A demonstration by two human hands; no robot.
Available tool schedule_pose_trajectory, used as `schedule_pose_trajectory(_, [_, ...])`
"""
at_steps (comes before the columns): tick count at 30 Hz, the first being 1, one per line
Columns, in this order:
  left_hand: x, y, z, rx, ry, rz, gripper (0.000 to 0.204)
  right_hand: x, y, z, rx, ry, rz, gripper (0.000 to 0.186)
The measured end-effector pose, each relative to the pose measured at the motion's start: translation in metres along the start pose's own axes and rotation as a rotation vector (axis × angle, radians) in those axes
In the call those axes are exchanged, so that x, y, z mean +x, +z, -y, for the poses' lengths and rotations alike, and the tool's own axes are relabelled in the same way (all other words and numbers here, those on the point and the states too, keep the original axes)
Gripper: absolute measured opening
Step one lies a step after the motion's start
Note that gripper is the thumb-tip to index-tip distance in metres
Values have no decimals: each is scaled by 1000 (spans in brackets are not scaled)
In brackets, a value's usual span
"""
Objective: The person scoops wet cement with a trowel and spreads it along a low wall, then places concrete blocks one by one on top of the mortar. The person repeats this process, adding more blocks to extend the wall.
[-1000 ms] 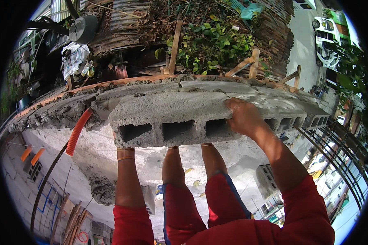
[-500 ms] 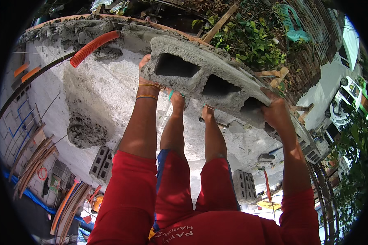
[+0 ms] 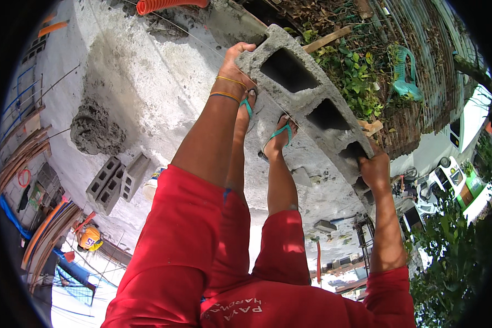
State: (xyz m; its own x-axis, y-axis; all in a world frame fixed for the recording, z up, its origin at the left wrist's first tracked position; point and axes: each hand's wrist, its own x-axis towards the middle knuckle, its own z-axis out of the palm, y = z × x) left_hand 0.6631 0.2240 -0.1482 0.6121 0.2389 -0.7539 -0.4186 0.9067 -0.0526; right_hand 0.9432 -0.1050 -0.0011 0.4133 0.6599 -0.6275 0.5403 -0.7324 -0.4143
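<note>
A grey hollow concrete block [image 3: 298,101] lies slantwise along the edge ahead of me, its dark openings facing up. My left hand [image 3: 238,63] grips its far-left end, thumb over the rim. At the opposite end, my right hand [image 3: 374,169] is closed round the corner by the last opening. A thin string [image 3: 202,46] runs close along the block's near side, past my left fingers. Below the block stand my feet in green flip-flops [image 3: 281,134]. Whether the block's underside rests on the course beneath cannot be made out.
A heap of wet mortar [image 3: 95,128] lies on the pale floor at left, near more hollow blocks [image 3: 106,183]. An orange corrugated hose [image 3: 172,6] sits at the top. Beyond the edge are plants [image 3: 347,82] and a green plastic chair [image 3: 405,79]. Someone in yellow [image 3: 90,238] is lower left.
My view has turned, so the block now slants more steeply toward the lower right. Both hands keep their grip on its ends. My feet show more fully.
</note>
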Motion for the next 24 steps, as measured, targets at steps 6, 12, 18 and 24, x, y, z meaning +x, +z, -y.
schedule_pose_trajectory(6, [3,-6,2,45,68,17,29,0,0,1,-54,22,14,55])
schedule_pose_trajectory(12, [4,-3,2,1,54,-46,31,-1,0,5,-55,-58,-26,50])
schedule_pose_trajectory(18, [-12,13,17,20,204,-201,53,-1,-1,8,-14,55,40,48])
schedule_pose_trajectory(24, [-94,-33,0,537,221,-689,82,1,-4,11,137,24,143,44])
